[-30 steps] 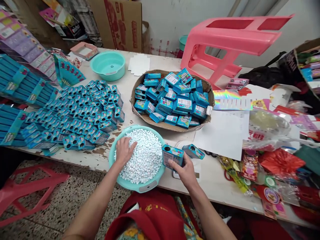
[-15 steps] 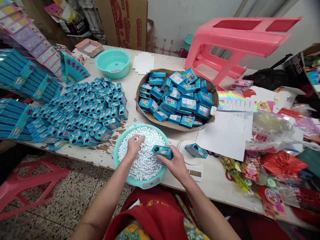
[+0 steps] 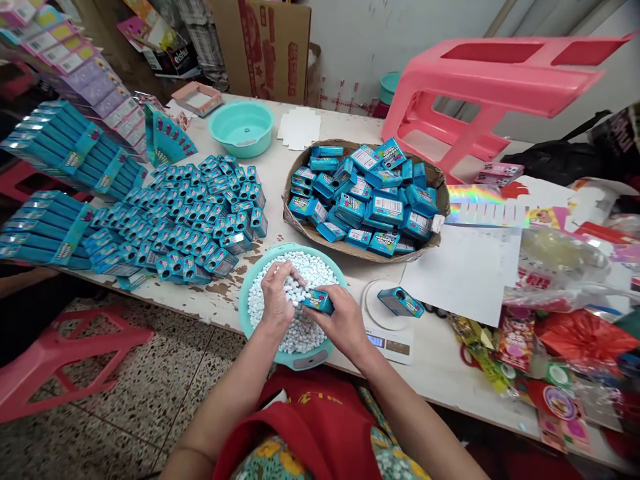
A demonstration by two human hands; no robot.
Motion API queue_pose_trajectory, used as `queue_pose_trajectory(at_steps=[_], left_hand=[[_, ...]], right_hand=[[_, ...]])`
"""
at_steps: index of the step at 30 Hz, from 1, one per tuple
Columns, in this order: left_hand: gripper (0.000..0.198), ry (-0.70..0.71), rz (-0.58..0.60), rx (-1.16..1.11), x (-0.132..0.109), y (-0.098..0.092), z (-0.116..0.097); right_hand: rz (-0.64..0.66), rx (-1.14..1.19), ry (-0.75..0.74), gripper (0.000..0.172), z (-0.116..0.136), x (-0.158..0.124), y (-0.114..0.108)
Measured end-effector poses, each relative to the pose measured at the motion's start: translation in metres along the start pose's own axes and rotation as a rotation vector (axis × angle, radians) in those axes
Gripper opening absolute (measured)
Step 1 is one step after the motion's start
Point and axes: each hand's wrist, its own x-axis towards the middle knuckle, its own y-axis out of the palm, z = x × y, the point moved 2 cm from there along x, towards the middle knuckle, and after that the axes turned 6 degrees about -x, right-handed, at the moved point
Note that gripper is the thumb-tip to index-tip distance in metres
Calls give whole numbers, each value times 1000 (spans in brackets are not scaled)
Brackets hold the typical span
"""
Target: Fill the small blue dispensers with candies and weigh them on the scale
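A turquoise basin [image 3: 243,313] full of small white candies [image 3: 300,339] is in front of me at the table's edge. Over it, my left hand [image 3: 279,297] is cupped around a heap of these candies, its fingers curled. My right hand [image 3: 344,320] grips a small blue candy box [image 3: 320,301], tilted so that its opening faces the left hand's candies. To the right, another blue candy box [image 3: 401,302] lies on a round-topped white kitchen scale [image 3: 387,341] with a lit display.
A cut-down cardboard box [image 3: 295,233] holds many blue boxes behind the basin. Rows of blue boxes with round holes [image 3: 200,220] stand at left. A pink stool [image 3: 480,80] sits on the table; plastic packets [image 3: 515,337] lie right.
My left hand has scooped up candies and moved right to the box's opening. The right hand's box has tilted toward it. The whole view has shifted slightly.
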Motion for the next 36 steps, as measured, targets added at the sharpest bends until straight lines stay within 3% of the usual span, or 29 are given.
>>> queue_pose_trajectory(at_steps=[25, 36], left_hand=[[32, 36, 44, 107, 8, 19, 8], [27, 62, 32, 117, 11, 22, 2]], right_hand=[[13, 22, 46, 30, -11, 12, -1], [-5, 74, 79, 28, -10, 18, -2]])
